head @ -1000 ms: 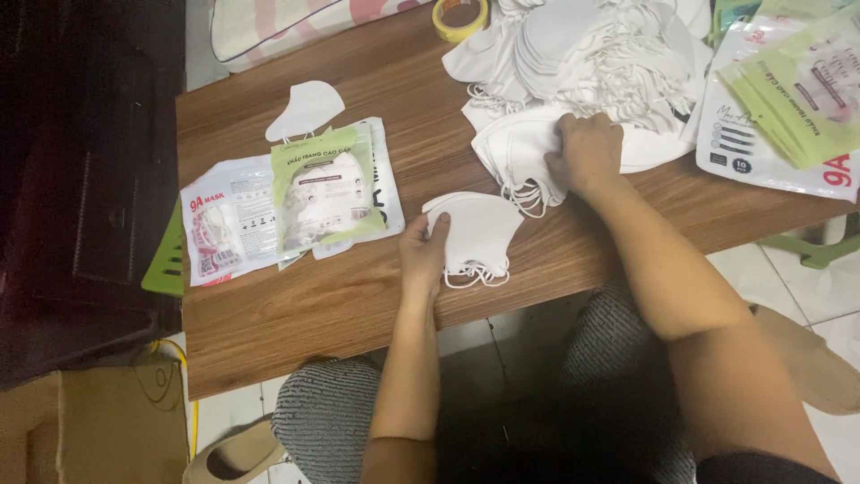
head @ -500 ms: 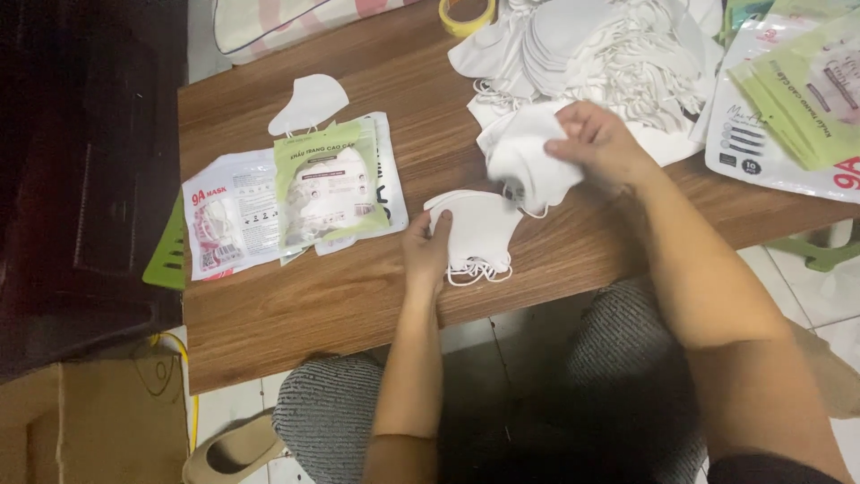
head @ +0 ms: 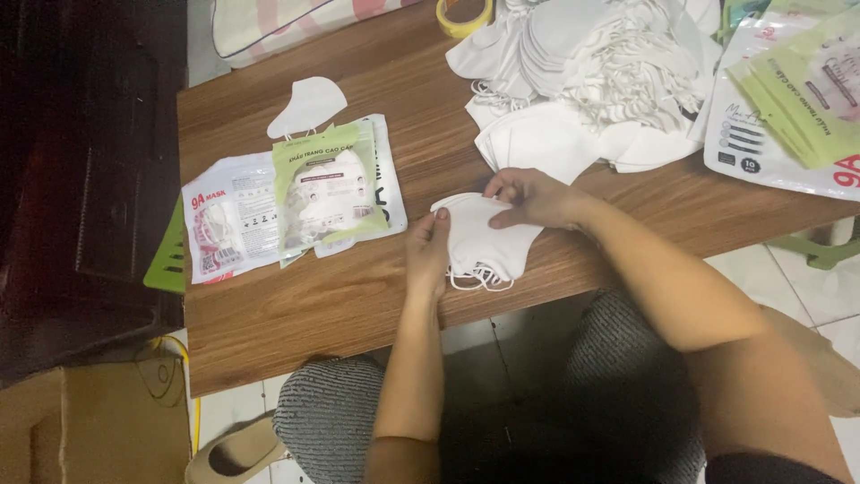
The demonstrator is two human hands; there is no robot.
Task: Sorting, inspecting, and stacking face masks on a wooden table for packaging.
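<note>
1. Since the earlier frame, the right hand (head: 528,195) has carried a white folded fabric face mask away from the heap and laid it onto the small stack of white folded masks (head: 484,244) near the front edge of the brown wood-grain table (head: 296,314).
2. Head view: the left hand (head: 426,253) pinches the stack's left edge, fingers closed on it, while the right hand presses its fingertips down on the stack's top edge, closed against the fabric. The stack lies flat, its ear loops trailing toward the table edge.
3. Head view, surroundings: the big loose heap of white masks (head: 591,72) sits further back, apart from the stack. To the left lie the flat printed plastic pouches with masks inside (head: 296,197), a single white mask (head: 309,106) behind them, and a yellow tape roll (head: 464,13) at the far edge. More green and white pouches (head: 788,99) lie at the right.
4. To square the stack well, it seems wise to line up the folded edges before letting go, keeping the loops all on one side, so they do not tangle.
</note>
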